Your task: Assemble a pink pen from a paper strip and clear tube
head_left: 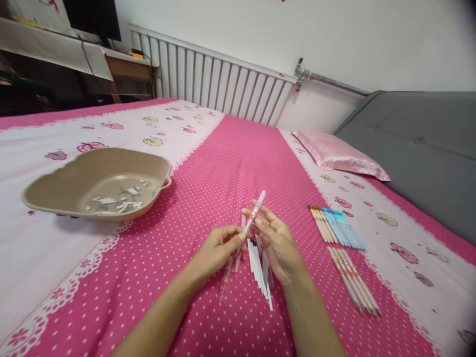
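Observation:
Between my two hands a pale pink-and-white pen [254,214] is held up at a slant. My left hand [223,246] pinches its lower end between thumb and fingers. The fingers of my right hand [277,238] close on its middle, where a small reddish pattern shows. Under the hands, a bunch of thin white sticks [256,265] lies on the pink dotted bedspread [148,297]. Some clear, pink-patterned tubes [227,277] lie beside the sticks, partly hidden by my left hand.
At left, a beige basin [100,163] holds small white and grey scraps. Rows of blue pens [344,228], peach pens [322,223] and pale pink-patterned pens [353,280] lie at right. Farther back are a pink pillow [338,153], a grey headboard [412,134] and a white radiator [211,74].

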`<state>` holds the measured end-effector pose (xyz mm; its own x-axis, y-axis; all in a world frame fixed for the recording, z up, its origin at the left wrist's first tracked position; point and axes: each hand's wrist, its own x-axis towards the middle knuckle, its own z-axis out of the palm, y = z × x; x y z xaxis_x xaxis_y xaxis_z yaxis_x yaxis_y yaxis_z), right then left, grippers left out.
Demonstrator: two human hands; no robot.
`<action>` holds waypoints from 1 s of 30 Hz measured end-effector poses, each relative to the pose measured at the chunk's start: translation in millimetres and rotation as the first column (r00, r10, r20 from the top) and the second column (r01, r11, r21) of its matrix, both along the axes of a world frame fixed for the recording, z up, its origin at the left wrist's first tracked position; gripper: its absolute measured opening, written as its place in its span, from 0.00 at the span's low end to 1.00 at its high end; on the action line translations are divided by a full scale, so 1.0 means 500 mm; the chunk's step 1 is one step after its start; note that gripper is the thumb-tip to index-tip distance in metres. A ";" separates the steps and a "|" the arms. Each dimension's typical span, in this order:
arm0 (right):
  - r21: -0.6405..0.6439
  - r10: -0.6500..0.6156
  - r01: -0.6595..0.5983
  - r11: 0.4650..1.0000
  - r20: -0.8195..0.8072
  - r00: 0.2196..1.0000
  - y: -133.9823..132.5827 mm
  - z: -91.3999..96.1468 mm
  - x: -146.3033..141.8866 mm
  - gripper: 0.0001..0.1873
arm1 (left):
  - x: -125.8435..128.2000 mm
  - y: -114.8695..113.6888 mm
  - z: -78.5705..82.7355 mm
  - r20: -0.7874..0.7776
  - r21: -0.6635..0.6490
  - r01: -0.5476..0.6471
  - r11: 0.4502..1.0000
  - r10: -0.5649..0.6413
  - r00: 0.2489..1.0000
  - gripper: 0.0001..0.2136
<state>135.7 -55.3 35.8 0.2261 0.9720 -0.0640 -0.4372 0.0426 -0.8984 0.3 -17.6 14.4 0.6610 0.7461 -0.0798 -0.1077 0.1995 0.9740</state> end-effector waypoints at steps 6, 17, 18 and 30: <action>-0.012 -0.020 0.020 1.000 -0.011 1.000 0.003 -0.007 0.002 0.23 | -0.001 0.000 -0.002 -0.002 0.009 0.036 0.999 -0.036 0.999 0.15; -0.011 -0.058 0.058 0.998 -0.004 0.998 0.002 -0.007 0.001 0.23 | 0.001 -0.001 -0.002 -0.009 0.014 0.037 0.999 -0.037 0.999 0.16; -0.011 -0.057 0.057 0.998 0.002 0.998 0.002 -0.007 0.001 0.23 | 0.002 -0.001 -0.005 -0.005 0.014 0.040 0.999 -0.040 0.999 0.16; 0.003 -0.014 0.014 1.000 -0.009 1.000 -0.002 0.000 -0.001 0.20 | 0.001 -0.002 -0.001 0.026 -0.010 0.054 0.998 -0.054 0.998 0.16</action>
